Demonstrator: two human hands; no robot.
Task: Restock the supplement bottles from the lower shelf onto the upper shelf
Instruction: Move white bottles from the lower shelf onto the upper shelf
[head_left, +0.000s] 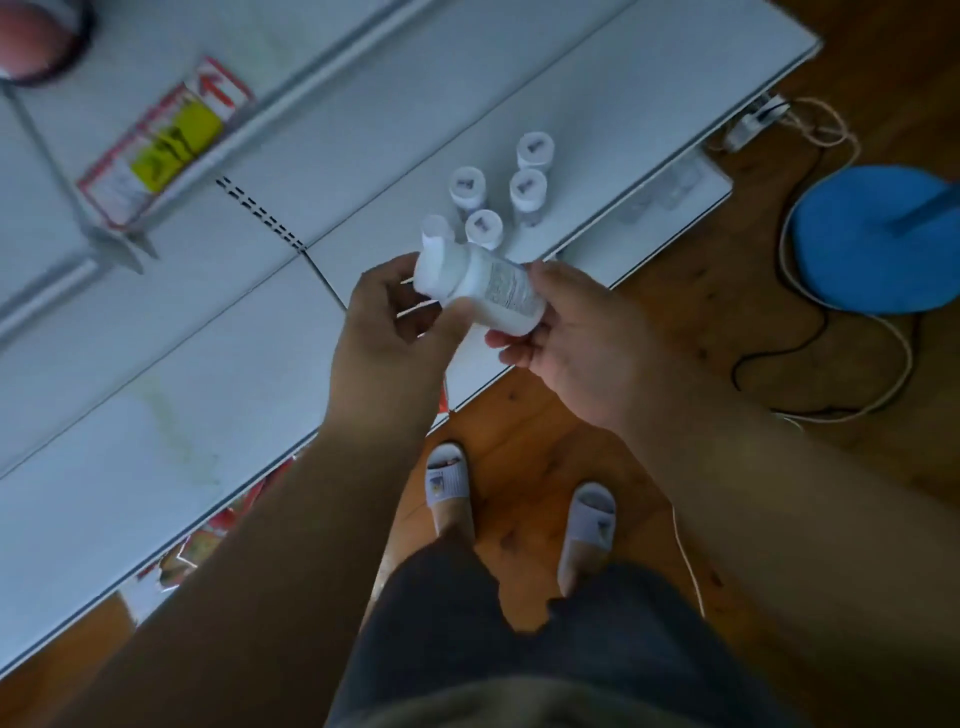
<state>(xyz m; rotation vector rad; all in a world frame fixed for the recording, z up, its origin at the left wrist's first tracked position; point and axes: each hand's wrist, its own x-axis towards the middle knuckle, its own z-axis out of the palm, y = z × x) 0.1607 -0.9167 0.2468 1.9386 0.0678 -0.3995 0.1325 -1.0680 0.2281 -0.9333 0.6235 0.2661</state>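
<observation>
Both hands hold 1 white supplement bottle (480, 291) above the front edge of a white shelf (208, 364), tipped on its side with its white cap pointing up-left and its printed label facing the camera. The left hand (387, 332) has its fingers curled around the cap end, thumb on the near side. The right hand (576, 338) cradles the base end, its fingers bent under the bottle and its thumb lying along the top of the label.

Just beyond the held bottle, 4 more white-capped bottles (498, 192) stand upright in a tight cluster on the shelf near its front edge, each cap marked with a small dark sticker; 1 further white cap (436, 228) shows right behind the held bottle, partly hidden by it.

Higher up at the left, another white shelf (156, 31) carries a flat red and white package with a yellow panel (166, 140) on its front lip. Red packaging (208, 535) peeks out below the near shelf edge.

The person stands on a wooden floor (545, 431) in grey slide sandals (587, 525) and dark shorts. To the right, a round blue base (878, 239) sits on the floor amid looping black and white cables (831, 410)
</observation>
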